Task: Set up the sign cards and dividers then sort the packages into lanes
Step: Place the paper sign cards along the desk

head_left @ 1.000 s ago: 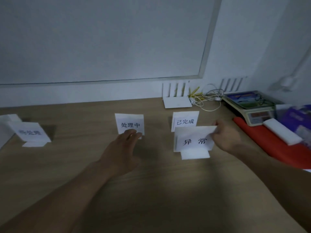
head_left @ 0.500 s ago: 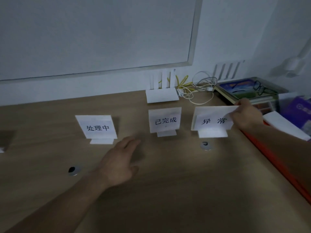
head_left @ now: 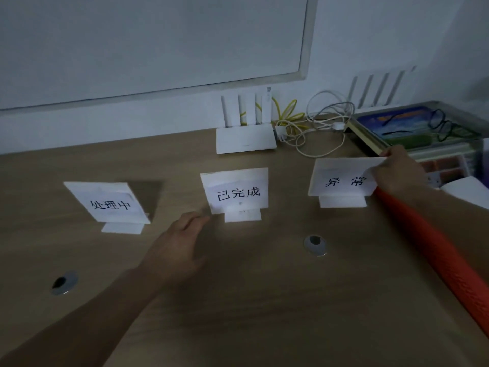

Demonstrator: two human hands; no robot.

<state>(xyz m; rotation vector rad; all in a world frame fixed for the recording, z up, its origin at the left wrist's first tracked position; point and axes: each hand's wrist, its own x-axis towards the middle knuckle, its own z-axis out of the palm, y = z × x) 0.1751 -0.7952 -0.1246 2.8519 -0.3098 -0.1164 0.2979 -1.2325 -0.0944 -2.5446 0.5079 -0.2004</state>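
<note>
Pinching rectangular, seemingly paper sign card (head_left: 341, 170)

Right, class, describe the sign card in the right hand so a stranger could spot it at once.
On the wooden table below the whiteboard, three sign cards stand in a row. Take the rightmost card, beside the red mat. It alone reads 异常 and is pinched at its corner by the right hand.

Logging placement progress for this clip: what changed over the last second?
The right hand, pinching the white stand-up sign card printed 异常, carried it from in front of the white 已完成 sign card to that card's right. The left hand left the white 处理中 sign card and reached toward the 已完成 card. Those two cards stayed put.
</note>
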